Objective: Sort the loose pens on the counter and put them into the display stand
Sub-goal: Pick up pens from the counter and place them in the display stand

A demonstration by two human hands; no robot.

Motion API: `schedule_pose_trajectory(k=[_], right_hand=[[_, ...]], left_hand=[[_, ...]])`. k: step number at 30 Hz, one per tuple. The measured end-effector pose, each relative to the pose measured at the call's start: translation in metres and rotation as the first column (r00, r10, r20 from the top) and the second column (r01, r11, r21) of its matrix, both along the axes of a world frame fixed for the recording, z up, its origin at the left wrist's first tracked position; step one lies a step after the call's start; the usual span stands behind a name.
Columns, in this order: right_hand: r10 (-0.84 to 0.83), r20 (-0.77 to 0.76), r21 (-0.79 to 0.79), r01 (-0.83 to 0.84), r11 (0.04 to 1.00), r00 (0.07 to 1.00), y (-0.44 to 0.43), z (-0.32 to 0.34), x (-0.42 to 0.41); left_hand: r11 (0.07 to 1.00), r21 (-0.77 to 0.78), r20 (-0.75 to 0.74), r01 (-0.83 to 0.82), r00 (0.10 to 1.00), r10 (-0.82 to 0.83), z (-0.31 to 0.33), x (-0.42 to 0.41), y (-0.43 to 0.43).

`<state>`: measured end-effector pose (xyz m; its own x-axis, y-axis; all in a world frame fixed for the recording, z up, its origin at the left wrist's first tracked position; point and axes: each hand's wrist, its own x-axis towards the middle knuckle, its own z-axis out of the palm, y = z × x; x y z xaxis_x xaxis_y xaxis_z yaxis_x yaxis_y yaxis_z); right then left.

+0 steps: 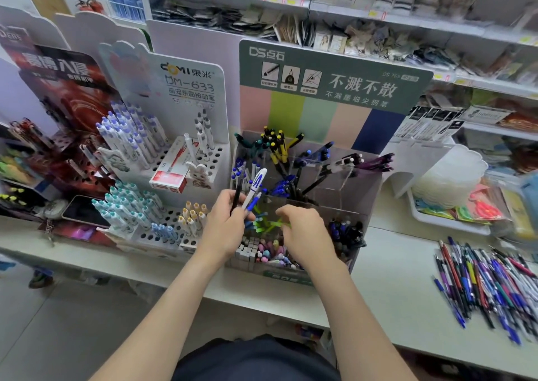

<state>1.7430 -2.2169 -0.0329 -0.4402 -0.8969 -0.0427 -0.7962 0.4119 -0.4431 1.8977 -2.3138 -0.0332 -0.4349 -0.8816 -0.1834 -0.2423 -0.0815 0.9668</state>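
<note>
A clear acrylic display stand (361,194) with a green header card stands on the white counter (401,287). Its compartments hold blue, black, yellow, purple and green pens. My left hand (224,223) grips a small bunch of pens (253,191) over the stand's front left: a white pen with a blue cap, a blue one and a black one. My right hand (305,232) reaches into a middle compartment, its fingers curled at the green pens (266,224); whether it grips one is hidden. A heap of loose pens (489,281) lies on the counter at the right.
A white perforated pen stand (163,176) with blue and teal pens and a red box stands to the left. Further left are a red display and a phone (84,211). A white tray (448,220) of packets sits behind the loose pens. Shelves of goods fill the back.
</note>
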Motion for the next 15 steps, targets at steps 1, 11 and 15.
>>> schedule_pose_trajectory(k=[1,11,15], right_hand=[[0.026,0.039,-0.009,-0.026,1.000,0.999,-0.002,-0.003,0.002],[0.043,0.016,-0.244,-0.038,0.969,0.999,-0.008,-0.019,0.005],[0.160,-0.118,0.030,-0.157,0.987,0.980,-0.017,-0.028,0.006]], left_hand=[[1.000,0.008,-0.004,-0.001,1.000,0.001,0.001,0.000,0.000],[1.000,-0.011,-0.034,-0.001,0.999,0.001,0.008,-0.006,-0.004],[0.998,-0.051,-0.027,-0.024,0.999,0.023,0.006,-0.009,-0.006]])
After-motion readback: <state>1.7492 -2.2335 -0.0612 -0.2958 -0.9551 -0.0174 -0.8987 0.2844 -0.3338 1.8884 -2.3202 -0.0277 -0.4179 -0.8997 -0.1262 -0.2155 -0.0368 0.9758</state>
